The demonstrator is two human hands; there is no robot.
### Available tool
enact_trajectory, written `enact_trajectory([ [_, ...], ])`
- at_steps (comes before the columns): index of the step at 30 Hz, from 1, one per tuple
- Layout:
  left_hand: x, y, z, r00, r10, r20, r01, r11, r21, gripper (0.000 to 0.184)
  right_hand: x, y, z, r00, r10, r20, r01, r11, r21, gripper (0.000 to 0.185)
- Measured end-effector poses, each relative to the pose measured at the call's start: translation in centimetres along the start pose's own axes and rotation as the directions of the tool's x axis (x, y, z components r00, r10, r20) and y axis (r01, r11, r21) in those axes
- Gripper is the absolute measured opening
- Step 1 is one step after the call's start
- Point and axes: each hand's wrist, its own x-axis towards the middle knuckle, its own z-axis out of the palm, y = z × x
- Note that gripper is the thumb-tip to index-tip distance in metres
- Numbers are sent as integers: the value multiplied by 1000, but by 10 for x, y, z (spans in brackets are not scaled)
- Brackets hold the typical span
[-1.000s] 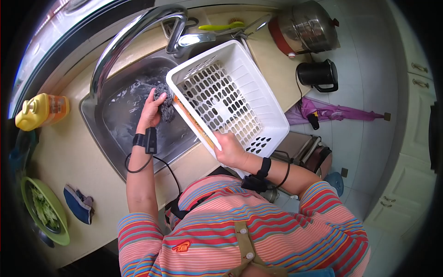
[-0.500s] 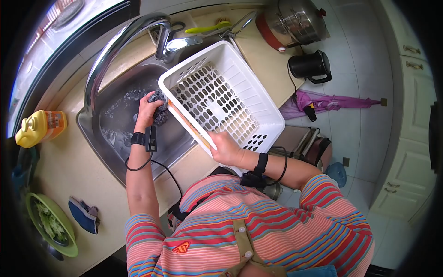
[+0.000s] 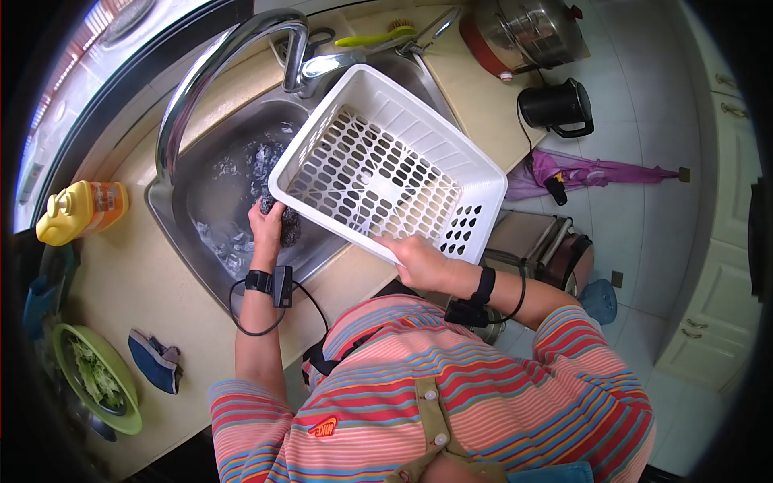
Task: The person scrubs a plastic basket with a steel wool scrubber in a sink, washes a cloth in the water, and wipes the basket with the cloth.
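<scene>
A white plastic basket [image 3: 369,179] with a slotted bottom is held tilted above the sink [image 3: 211,213], its inside facing me. My right hand [image 3: 417,262] is closed around the rim on the side nearest me. Low in the sink, my left hand [image 3: 268,231] grips a dark grey, mesh-like scrubber [image 3: 290,225] by the basket's left outer wall. The basket hides part of the scrubber, so I cannot tell whether the two touch. Shallow water with foam [image 3: 229,245] lies in the sink below.
A chrome faucet [image 3: 193,88] arches over the sink's left side. Around it are a yellow bottle [image 3: 80,211], a green bowl with leaves [image 3: 95,378], a blue cloth-like pad [image 3: 155,362], a green-handled brush [image 3: 374,38], a black kettle [image 3: 555,107] and a steel pot [image 3: 523,36].
My left hand and the scrubber have moved toward me along the basket's left side. The basket's tilt has changed, and its left wall's outer face shows less. My right hand keeps its grip.
</scene>
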Motion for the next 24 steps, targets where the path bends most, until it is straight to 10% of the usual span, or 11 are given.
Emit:
enact_trajectory([
  [5,-9,24,-33,905,-340,257,352,936,-1,18,-20,14,2,993,-118,20,119,992,-47,60],
  [9,-5,44,-50,861,-508,24,509,860,-44,21,-46,27,-7,982,-103,159,114,992,-59,55],
  [13,-3,29,-30,750,-588,301,613,790,18,38,-53,32,-17,959,-211,190,223,974,-44,57],
  [24,14,38,-4,809,-449,380,456,887,77,43,-47,29,-16,977,-78,200,92,994,-61,65],
])
